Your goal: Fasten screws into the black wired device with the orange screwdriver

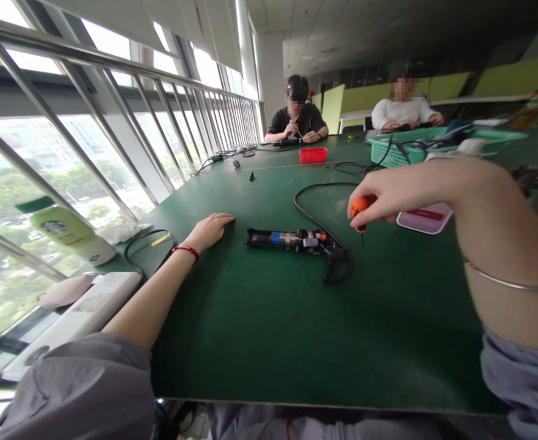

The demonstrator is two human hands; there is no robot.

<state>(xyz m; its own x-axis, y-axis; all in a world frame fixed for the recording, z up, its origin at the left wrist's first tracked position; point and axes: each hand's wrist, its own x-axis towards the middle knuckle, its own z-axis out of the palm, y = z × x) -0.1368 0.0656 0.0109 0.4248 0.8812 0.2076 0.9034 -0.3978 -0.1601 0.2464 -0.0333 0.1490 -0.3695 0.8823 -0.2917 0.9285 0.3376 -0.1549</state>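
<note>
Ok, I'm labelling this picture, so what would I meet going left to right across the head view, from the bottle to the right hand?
Bottle, yellow tag, left hand, black device, right hand with the orange tool.

Right grip (393,193) covers part of the orange-handled tool (359,205); tip (363,241) too thin to identify. Wires (328,247) in the black device (289,241) too small to trace. Pink white-rimmed item (427,219) partly hidden behind right wrist (454,177). Small print on bottle (69,231) unreadable. Right sleeve (520,373) cut by frame edge.
</note>
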